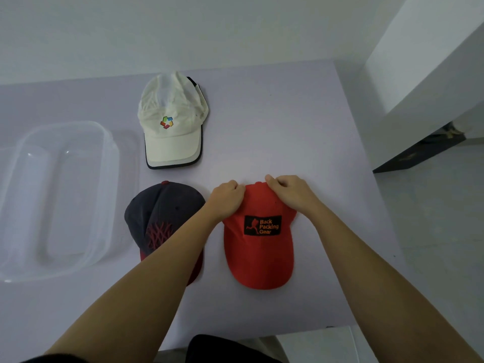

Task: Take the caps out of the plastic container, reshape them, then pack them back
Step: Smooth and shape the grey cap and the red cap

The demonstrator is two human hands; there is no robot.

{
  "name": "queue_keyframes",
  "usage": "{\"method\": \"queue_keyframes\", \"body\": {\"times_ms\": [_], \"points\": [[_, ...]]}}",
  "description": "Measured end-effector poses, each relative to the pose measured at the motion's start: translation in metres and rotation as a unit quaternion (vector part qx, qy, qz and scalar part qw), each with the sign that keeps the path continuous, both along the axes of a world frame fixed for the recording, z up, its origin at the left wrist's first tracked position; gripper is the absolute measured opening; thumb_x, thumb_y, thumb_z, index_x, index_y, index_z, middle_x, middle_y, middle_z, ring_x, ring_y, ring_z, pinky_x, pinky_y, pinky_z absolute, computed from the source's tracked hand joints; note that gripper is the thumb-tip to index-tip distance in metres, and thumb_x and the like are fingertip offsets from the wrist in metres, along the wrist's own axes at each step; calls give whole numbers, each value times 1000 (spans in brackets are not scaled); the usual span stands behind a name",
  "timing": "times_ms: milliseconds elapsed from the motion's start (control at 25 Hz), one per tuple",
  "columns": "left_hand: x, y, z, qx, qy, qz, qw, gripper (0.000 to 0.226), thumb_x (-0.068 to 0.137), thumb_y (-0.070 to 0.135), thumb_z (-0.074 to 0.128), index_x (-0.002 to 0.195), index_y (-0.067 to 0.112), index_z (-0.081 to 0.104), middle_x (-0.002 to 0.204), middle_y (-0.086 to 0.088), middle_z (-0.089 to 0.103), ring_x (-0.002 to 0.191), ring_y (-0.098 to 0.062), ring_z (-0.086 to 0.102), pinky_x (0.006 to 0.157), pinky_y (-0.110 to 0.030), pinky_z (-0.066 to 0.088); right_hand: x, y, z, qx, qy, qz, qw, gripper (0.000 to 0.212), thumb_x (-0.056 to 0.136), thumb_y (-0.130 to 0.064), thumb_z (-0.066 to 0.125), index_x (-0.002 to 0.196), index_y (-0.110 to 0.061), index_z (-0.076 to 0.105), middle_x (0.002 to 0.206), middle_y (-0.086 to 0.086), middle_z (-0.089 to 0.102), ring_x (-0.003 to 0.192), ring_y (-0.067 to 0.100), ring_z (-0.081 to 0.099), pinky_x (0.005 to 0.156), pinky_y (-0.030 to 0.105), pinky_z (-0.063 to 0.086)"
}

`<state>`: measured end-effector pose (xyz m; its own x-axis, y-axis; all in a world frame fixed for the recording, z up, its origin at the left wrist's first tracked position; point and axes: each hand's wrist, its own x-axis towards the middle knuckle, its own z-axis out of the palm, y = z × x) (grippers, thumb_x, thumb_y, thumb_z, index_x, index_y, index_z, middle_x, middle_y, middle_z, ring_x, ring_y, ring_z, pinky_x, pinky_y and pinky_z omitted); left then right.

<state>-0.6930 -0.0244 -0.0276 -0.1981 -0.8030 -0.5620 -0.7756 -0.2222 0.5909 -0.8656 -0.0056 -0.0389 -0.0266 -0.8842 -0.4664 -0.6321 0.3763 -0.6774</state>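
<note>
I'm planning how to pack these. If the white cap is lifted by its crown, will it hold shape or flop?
Likely floppy: the white cap lies with its crown wrinkled and collapsed on the table. Its brim looks flat and smooth, so probably stiffer, a steadier hold. Thin fabric suggests it's light.

Open table (288,121) right of white cap (171,119); plastic container (65,195), navy cap (159,205) at left.

A black patch (262,225) on the front of the red cap (258,258), lower centre of the frame, reads "Back Packing Gear" in orange letters; no other text can be read.
</note>
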Motion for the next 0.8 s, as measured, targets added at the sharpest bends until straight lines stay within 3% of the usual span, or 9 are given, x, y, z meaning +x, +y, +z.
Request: {"method": "queue_keyframes", "body": {"times_ms": [120,200,280,360,480,560,680,800], "points": [[3,-3,-3,5,-2,4,1000,32,99,19,29,71,10,43,77,-3,46,87,-22,42,74,-30,32,-11,4,8,15,-19,-30,999,59,94,-56,33,82,-3,57,78,1,54,74,15,50,69,29,37],[7,-2,-4,3,15,41,999,30,97,21,32,69,10,39,72,-1,43,79,-21,41,62,-29,32,-26,15,9,24,-15,-57,998,55,96,-52,33,101,-6,63,94,5,63,88,20,57,79,30,42],[8,1,-4,1,39,68,997,25,96,23,34,77,9,42,73,1,44,72,-16,41,56,-26,30,-34,31,7,37,-45,-60,997,52,96,-51,35,92,-5,59,89,9,61,83,24,57,82,33,46],[6,6,-3,-14,58,78,995,24,98,25,34,82,11,44,73,4,46,66,-11,41,56,-24,31,-30,43,2,53,-89,-76,992,42,97,-46,37,74,-14,50,71,-1,48,66,15,46,69,27,41],[3,9,-3,-41,63,87,993,25,99,22,32,89,9,50,76,3,49,67,-9,44,57,-22,34,-21,47,-7,49,-137,-125,981,35,99,-40,36,71,-20,45,65,-6,38,59,10,37,60,26,35],[0,6,-2,-57,36,74,995,29,98,18,31,82,4,51,75,-2,49,72,-18,45,56,-25,34,-19,45,-10,33,-112,-112,987,35,100,-40,33,73,-19,43,67,-6,38,61,11,36,64,30,34],[-2,1,-5,-66,0,52,996,34,96,12,30,62,10,34,69,-4,41,77,-23,39,64,-30,28,-20,43,-10,14,-60,-79,995,36,100,-38,33,71,-18,37,68,-4,38,63,12,36,63,30,32],[1,-2,-8,-1,-5,31,999,31,99,18,26,74,13,43,89,-9,51,86,-24,43,75,-32,31,-20,41,-6,-7,-21,-54,998,38,100,-37,34,69,-15,37,67,-2,39,61,12,37,59,29,30]]}}
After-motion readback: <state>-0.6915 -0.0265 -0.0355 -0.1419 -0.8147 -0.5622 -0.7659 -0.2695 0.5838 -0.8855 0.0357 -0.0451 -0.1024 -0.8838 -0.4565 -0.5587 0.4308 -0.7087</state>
